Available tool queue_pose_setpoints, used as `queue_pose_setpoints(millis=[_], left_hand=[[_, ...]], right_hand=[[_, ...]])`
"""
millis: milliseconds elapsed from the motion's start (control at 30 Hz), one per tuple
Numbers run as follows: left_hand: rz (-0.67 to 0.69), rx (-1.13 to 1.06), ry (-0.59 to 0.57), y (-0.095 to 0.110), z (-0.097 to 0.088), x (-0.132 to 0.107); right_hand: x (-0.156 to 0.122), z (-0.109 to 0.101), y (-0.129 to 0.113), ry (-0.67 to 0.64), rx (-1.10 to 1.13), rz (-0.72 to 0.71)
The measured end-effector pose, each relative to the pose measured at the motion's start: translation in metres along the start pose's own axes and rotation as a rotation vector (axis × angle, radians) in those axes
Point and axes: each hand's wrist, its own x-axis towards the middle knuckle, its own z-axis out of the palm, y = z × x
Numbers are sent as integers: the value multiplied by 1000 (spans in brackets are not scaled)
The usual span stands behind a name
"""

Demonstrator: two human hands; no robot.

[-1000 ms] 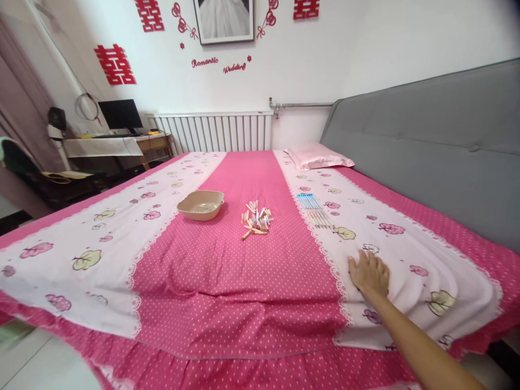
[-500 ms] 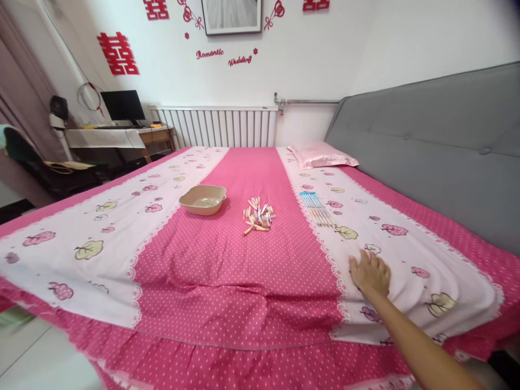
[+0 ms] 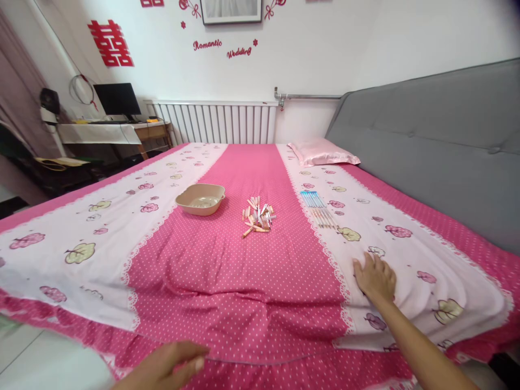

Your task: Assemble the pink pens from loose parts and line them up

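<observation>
A: So, how far along is the bed?

B: The bed sheet [image 3: 252, 271] lies spread over the whole mattress and is mostly flat. Creases show in the pink dotted band, to the left of the right hand [image 3: 376, 277] and just beyond the left hand [image 3: 166, 365]. The white cloth around the right hand is puckered too, so I'd judge the smoothing unfinished.

A: And the hands themselves?

B: The right one is open, palm down with fingers spread, pressed flat on the white band and holding nothing. The left sits at the sheet's near seam, fingers curled and thumb against forefinger. I cannot tell whether cloth is pinched between them.

A: Anything close by?

B: A row of pens [image 3: 319, 208] lies beyond the right hand. A pile of small pieces [image 3: 258, 216] and a bowl [image 3: 200, 198] lie further left, well apart from both hands.
</observation>
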Motion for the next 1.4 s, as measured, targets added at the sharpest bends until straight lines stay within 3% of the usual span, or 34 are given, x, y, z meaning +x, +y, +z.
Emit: queue_pose_setpoints(millis=[67, 167, 267, 367, 467, 633, 700, 900, 1067, 1233, 1400], left_hand=[[92, 33, 47, 21, -24, 36], [110, -38, 186, 57, -49, 102], [140, -119, 374, 83, -61, 173], [184, -180, 518, 97, -67, 246], [197, -228, 589, 104, -74, 314], [222, -339, 639, 96, -74, 394], [256, -382, 617, 89, -67, 409], [372, -487, 489, 73, -58, 417], [409, -577, 421, 74, -60, 420], [375, -724, 312, 82, -56, 413], [335, -796, 136, 92, -48, 398]], right_hand=[[6, -4, 0, -42, 43, 37], [19, -16, -7, -81, 138, 137], [30, -34, -33, 61, 260, 103], [39, -46, -80, 22, 511, -56], [51, -47, -140, -208, 763, -110], [92, -32, -242, -438, 799, -364], [115, -21, -278, -469, 694, -458], [180, 32, -372, -495, 614, -496], [190, 70, -423, -532, 520, -600], [175, 69, -424, -564, 454, -764], [163, 40, -383, -581, 460, -810]])
